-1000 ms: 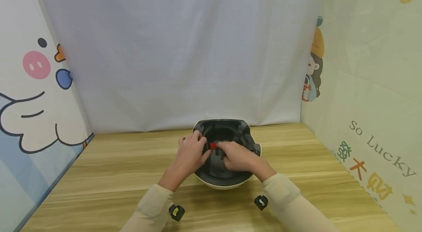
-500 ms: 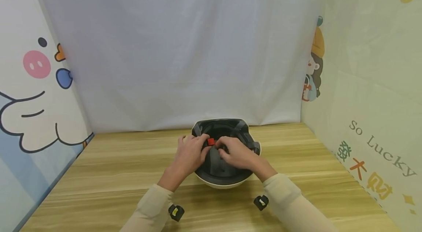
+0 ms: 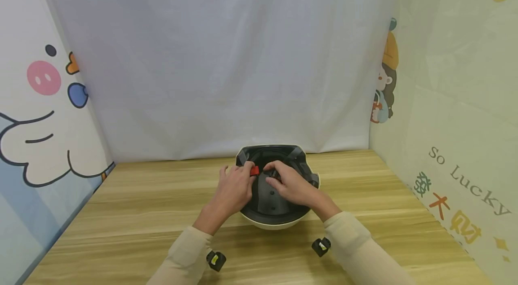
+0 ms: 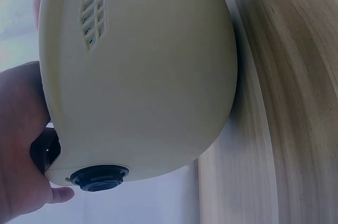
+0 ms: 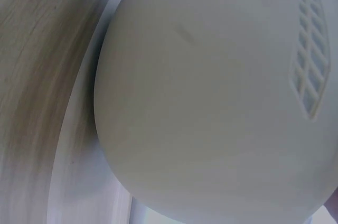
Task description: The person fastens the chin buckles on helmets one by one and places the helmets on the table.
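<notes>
A cream helmet (image 3: 270, 224) lies upside down on the wooden table (image 3: 141, 204), its dark padded inside facing up. My left hand (image 3: 247, 173) pinches the red buckle piece (image 3: 254, 171) of the chin strap over the helmet's left inner side. My right hand (image 3: 272, 172) pinches a black strap part just to the right of it. The left wrist view shows the cream shell (image 4: 142, 71) with a black dial knob (image 4: 99, 177) and my left hand (image 4: 21, 145) at its edge. The right wrist view is filled by the shell (image 5: 211, 97).
A white curtain (image 3: 226, 60) closes the back of the table. Cartoon panels stand at the left (image 3: 36, 109) and right (image 3: 453, 118) sides. Black wrist-mounted cameras (image 3: 216, 260) sit under both sleeves.
Both hands and the red buckle piece have moved a little farther from me, towards the helmet's far rim. A small gap now shows between the red piece and my right fingers.
</notes>
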`<move>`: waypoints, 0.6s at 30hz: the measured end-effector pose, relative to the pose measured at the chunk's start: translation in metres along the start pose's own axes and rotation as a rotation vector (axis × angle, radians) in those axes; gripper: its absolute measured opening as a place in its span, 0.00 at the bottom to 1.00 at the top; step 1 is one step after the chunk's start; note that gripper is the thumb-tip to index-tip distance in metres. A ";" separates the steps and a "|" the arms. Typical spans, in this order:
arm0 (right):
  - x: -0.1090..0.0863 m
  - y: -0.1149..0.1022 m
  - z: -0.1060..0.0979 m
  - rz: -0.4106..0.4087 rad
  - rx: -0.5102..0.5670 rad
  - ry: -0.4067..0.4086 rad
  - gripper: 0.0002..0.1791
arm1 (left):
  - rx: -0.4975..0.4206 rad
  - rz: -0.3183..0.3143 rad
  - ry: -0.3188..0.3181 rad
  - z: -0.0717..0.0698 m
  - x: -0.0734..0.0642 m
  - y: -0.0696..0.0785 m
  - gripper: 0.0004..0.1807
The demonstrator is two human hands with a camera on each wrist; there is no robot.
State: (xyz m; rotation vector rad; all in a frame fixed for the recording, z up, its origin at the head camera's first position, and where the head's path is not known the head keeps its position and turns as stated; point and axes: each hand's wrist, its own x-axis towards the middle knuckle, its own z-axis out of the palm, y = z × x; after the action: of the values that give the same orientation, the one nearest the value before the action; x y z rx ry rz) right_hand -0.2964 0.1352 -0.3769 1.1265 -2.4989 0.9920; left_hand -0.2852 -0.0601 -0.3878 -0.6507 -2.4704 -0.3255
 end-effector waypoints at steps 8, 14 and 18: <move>0.001 0.002 0.000 -0.022 0.040 0.026 0.23 | 0.030 0.031 -0.019 -0.001 -0.001 -0.001 0.14; 0.002 0.003 0.000 -0.031 0.022 -0.006 0.27 | 0.060 0.061 -0.061 -0.002 -0.001 -0.001 0.14; 0.001 0.002 0.001 -0.031 0.025 -0.033 0.26 | 0.052 0.077 -0.080 -0.003 -0.002 -0.001 0.14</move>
State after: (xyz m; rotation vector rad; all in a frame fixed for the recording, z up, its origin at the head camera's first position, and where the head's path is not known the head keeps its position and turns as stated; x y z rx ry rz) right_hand -0.2989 0.1347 -0.3783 1.1955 -2.4933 1.0066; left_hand -0.2825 -0.0630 -0.3866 -0.7477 -2.5126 -0.2095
